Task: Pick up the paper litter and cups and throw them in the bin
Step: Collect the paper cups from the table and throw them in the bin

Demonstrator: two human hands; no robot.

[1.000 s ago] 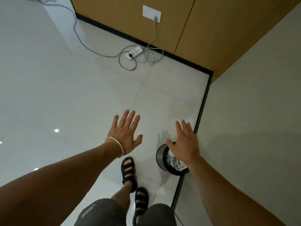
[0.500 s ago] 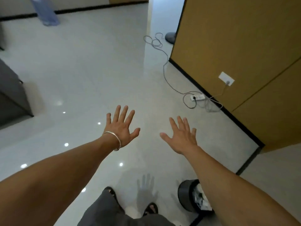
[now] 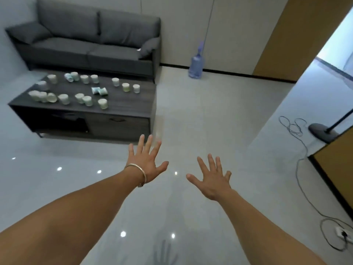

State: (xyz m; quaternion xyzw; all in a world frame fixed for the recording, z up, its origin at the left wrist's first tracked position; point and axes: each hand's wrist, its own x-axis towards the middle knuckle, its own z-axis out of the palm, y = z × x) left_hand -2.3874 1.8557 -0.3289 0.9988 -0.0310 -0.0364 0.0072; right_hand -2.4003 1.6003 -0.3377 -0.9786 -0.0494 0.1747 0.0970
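A glossy pale floor (image 3: 200, 115) runs across the room, dotted with reflected ceiling lights. At far left a grey sofa (image 3: 86, 35) stands against the wall, with a low dark table (image 3: 129, 107) just in front of it. In the middle, both arms reach out over the bare floor, well apart from the table. The left hand (image 3: 148, 165), with a bangle (image 3: 136, 169) at the wrist, and the right hand (image 3: 212, 180) have their fingers spread straight and hold nothing. To the right, a wood panel (image 3: 282, 41) stands beside a bright doorway. Below it a grey cable (image 3: 299, 169) loops past a dark round stand base (image 3: 321, 131) to a white power strip (image 3: 343, 234) at the lower right edge. As for containers, many pale cups (image 3: 63, 98) are scattered over the tabletop. Most are upright, and a few at the back left and centre lie on their sides. They are too blurred to tell what is in them. A blue water bottle (image 3: 195, 66) stands on the floor by the back wall, right of the sofa.
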